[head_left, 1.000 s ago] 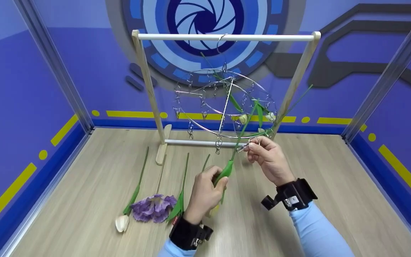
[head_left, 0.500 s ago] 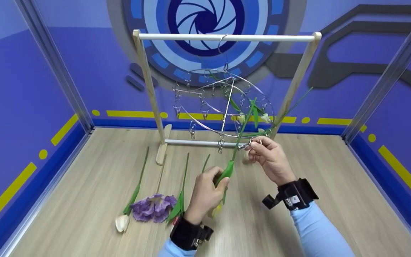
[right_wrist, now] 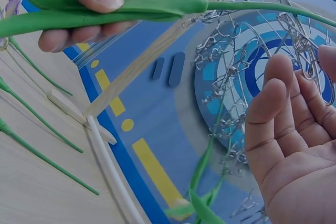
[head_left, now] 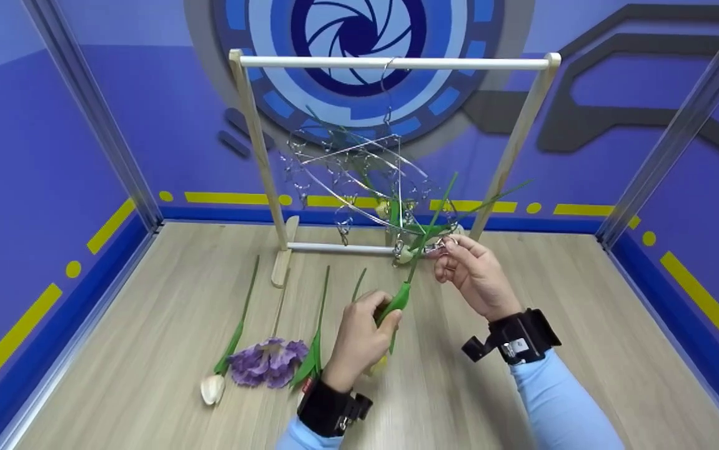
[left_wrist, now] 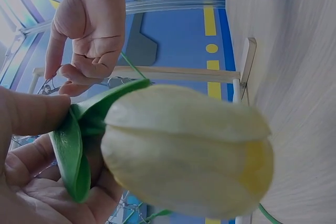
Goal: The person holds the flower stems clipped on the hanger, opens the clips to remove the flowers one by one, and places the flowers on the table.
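Observation:
My left hand (head_left: 362, 334) holds an artificial tulip by its green leaves (head_left: 395, 304), stem upward and bloom down. In the left wrist view its pale yellow bloom (left_wrist: 184, 150) fills the middle. My right hand (head_left: 478, 278) pinches a metal wire clip (head_left: 435, 246) at the lower right of a round wire clip hanger (head_left: 400, 178). The tulip's stem (head_left: 437, 215) crosses in front of the hanger beside that clip; whether they touch I cannot tell. From the right wrist, the wire clip (right_wrist: 300, 43) shows between thumb and fingers.
The hanger hooks over the white bar (head_left: 334, 62) of a wooden rack (head_left: 259, 144). Other tulips (head_left: 383, 209) hang among its clips. On the table at left lie a white tulip (head_left: 212, 390), a purple flower (head_left: 265, 364) and further green stems (head_left: 325, 297).
The hanger has turned and tilted, its right side lower, and the hanging tulips have swung left and down. Both hands stay nearly in place with the same holds.

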